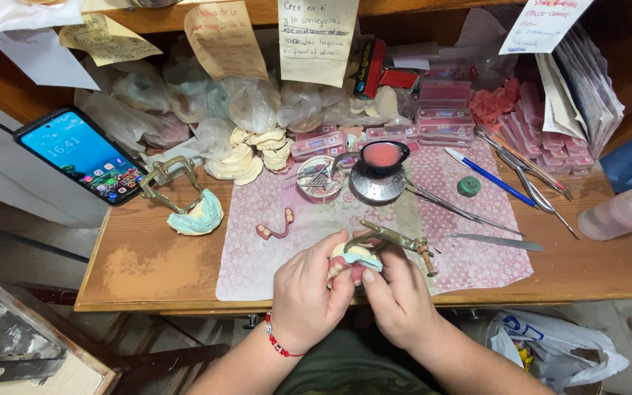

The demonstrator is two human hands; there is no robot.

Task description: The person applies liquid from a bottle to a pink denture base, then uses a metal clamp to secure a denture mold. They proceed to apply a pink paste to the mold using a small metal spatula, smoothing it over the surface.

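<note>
Both my hands hold a brass dental articulator (396,240) with a teal plaster cast and pink denture wax (356,257) near the table's front edge. My left hand (307,291), with a red bead bracelet on the wrist, grips the cast from the left. My right hand (398,296) pinches it from below and the right, thumb on the wax. A loose pink partial denture (276,227) lies on the patterned mat (469,260) just beyond my left hand.
A second articulator with a teal cast (184,201) sits left. A phone (82,155) leans at far left. Behind are plaster casts (254,153), bagged moulds, a small burner with a pink bowl (382,167), metal tools (495,242), a blue pen (490,177), pink wax boxes, and a bottle (623,212).
</note>
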